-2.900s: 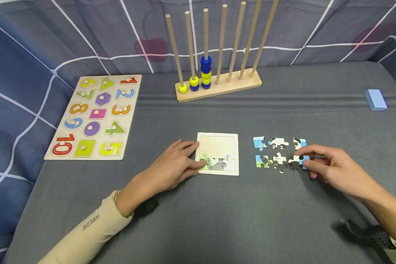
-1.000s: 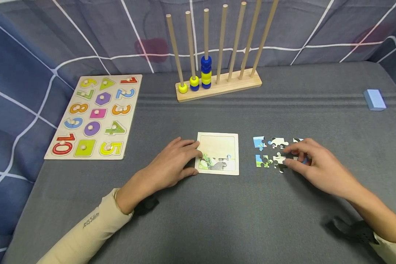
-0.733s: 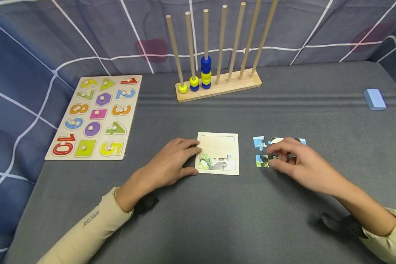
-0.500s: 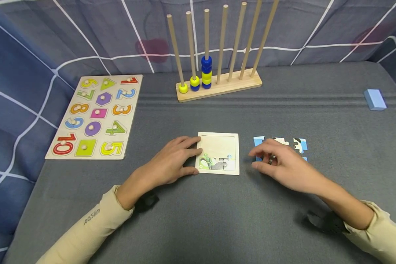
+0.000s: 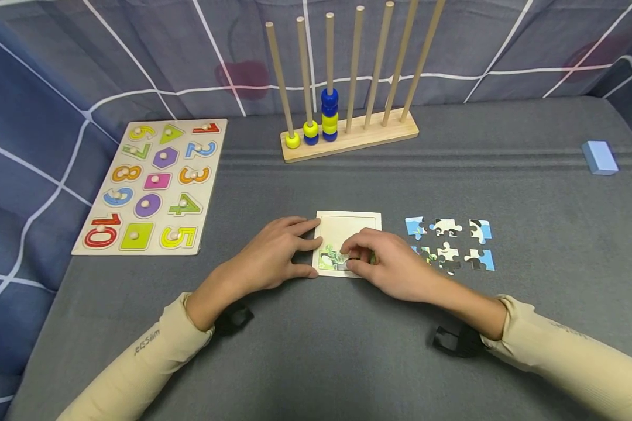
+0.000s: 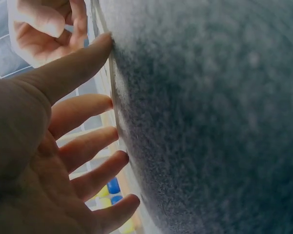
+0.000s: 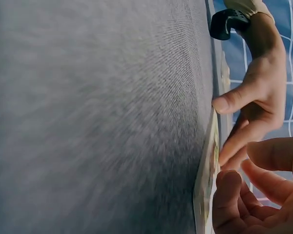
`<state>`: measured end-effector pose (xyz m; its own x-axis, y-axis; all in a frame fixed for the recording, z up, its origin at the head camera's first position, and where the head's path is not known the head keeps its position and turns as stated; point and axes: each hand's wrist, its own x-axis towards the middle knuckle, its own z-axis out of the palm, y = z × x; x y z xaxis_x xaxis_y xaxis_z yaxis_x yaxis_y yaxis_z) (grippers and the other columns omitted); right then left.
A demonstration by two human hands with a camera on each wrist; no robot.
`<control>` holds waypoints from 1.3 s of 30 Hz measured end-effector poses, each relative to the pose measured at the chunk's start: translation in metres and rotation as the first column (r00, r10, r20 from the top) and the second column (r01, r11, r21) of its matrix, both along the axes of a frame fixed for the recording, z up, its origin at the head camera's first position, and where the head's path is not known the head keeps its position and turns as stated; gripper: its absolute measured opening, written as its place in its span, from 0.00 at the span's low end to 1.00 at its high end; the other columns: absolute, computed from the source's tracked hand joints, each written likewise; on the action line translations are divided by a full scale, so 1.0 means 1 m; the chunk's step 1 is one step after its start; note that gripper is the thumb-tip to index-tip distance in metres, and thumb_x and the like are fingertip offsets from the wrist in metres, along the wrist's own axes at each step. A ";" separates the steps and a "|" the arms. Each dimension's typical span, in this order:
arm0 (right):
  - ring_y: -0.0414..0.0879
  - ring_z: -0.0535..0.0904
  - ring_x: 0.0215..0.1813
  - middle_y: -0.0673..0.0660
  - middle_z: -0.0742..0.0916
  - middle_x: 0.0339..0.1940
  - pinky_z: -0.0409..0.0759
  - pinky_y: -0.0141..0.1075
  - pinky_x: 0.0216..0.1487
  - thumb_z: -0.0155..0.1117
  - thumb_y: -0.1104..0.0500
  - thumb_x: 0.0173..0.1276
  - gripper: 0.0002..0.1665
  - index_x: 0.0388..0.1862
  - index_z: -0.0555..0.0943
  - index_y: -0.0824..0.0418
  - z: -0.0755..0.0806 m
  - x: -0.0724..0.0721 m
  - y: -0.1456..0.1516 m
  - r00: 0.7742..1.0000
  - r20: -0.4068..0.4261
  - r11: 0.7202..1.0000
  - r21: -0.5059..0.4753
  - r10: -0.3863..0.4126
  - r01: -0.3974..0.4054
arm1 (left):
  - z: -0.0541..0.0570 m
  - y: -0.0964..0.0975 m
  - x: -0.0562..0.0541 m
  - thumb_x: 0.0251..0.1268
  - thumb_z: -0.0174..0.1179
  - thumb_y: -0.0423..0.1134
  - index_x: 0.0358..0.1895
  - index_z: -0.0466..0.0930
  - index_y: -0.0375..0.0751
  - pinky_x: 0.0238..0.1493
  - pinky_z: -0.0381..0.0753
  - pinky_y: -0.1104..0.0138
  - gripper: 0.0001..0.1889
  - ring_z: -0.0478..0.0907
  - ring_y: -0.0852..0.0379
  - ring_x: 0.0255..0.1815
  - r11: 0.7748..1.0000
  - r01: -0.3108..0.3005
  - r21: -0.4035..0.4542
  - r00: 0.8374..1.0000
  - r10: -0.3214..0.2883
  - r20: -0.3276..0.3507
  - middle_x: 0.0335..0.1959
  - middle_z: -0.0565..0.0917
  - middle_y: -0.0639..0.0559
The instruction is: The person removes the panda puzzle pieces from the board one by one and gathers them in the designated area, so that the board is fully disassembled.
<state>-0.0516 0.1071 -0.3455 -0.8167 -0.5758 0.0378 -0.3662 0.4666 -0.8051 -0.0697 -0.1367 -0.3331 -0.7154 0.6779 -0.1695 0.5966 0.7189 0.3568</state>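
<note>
Left grip (image 5: 274, 254), spread, touches puzzle tray (image 5: 342, 225); whether right grip (image 5: 392, 266) pinches, I cannot tell. Fitting, I judge; next move wants gentle pressing.

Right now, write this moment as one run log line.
left hand: touching tray left edge | right hand: over tray | pieces: six, right of tray | abacus: behind tray

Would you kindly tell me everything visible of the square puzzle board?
The square puzzle board looks wooden: pale, with a plain border. It lies flat on the grey tabletop. Green-printed pieces sit in its near-left part; its far part is bare. The left hand touches its left edge; the right hand hides its near-right part.
</note>
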 end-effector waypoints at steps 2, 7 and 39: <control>0.39 0.75 0.33 0.46 0.80 0.30 0.75 0.37 0.37 0.65 0.67 0.64 0.09 0.44 0.84 0.61 -0.001 -0.003 -0.007 1.000 -0.002 1.000 0.015 0.003 -0.003 | 0.000 0.000 0.000 0.56 0.72 0.52 0.62 0.80 0.41 0.70 0.59 0.47 0.31 0.63 0.42 0.71 1.000 0.000 0.001 1.000 0.000 -0.001 0.72 0.67 0.43; 0.39 0.73 0.31 0.47 0.79 0.31 0.74 0.37 0.36 0.64 0.66 0.64 0.12 0.47 0.83 0.63 -0.003 -0.009 -0.018 1.000 -0.007 0.996 0.086 0.024 -0.024 | -0.001 0.001 0.000 0.56 0.72 0.52 0.62 0.80 0.42 0.71 0.56 0.46 0.31 0.63 0.43 0.71 1.000 -0.014 -0.007 1.000 0.014 0.009 0.72 0.67 0.44; 0.40 0.72 0.28 0.46 0.78 0.29 0.72 0.39 0.34 0.70 0.67 0.60 0.16 0.45 0.78 0.55 -0.006 -0.012 -0.021 1.000 0.014 0.995 0.096 0.021 -0.022 | 0.000 0.002 0.001 0.56 0.72 0.53 0.63 0.80 0.44 0.71 0.53 0.41 0.32 0.60 0.40 0.73 0.999 -0.027 -0.040 1.000 0.028 0.013 0.73 0.67 0.45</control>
<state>-0.0638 0.0861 -0.3514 -0.8044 -0.5934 -0.0289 -0.3668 0.5344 -0.7615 -0.0690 -0.1349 -0.3335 -0.7311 0.6507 -0.2053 0.5720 0.7485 0.3354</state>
